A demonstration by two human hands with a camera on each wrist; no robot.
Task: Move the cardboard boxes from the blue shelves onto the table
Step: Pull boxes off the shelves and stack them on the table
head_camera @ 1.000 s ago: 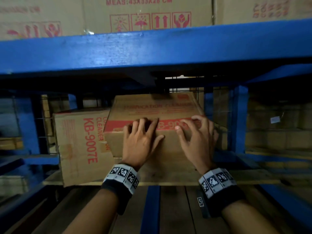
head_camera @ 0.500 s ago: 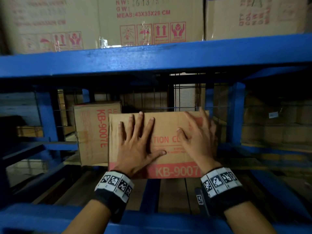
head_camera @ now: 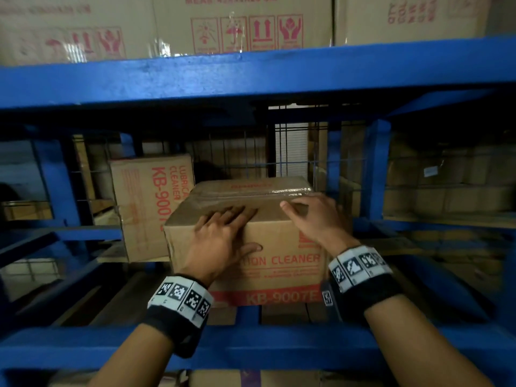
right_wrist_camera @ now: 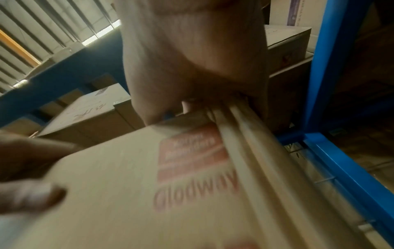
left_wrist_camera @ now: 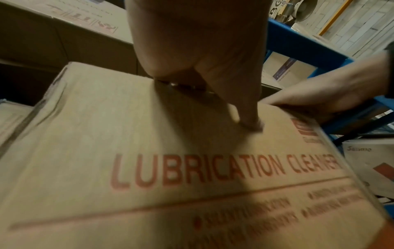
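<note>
Both hands were on a cardboard box [head_camera: 279, 247] printed "LUBRICATION CLEANER" and "KB-9007E", which sat inside the blue shelves [head_camera: 251, 76], between the upper beam and the front rail, its printed face turned toward the person. The left hand [head_camera: 220, 241] lay over the box's upper front edge: its fingers [head_camera: 234, 215] reached onto the top panel, bent over the edge, and the thumb pressed on the front face, so it gripped the box rather than lying flat. In the left wrist view the thumb tip touched the cardboard just above the lettering. The right hand [head_camera: 315, 216] was cupped over the top right corner, fingers curled onto the taped top panel and palm against the right side; in the right wrist view the corner edge ran up into the palm. A second box [head_camera: 150, 196] with the same markings stood on end behind and to the left. Larger cartons [head_camera: 243, 20] rested on the shelf above.
</note>
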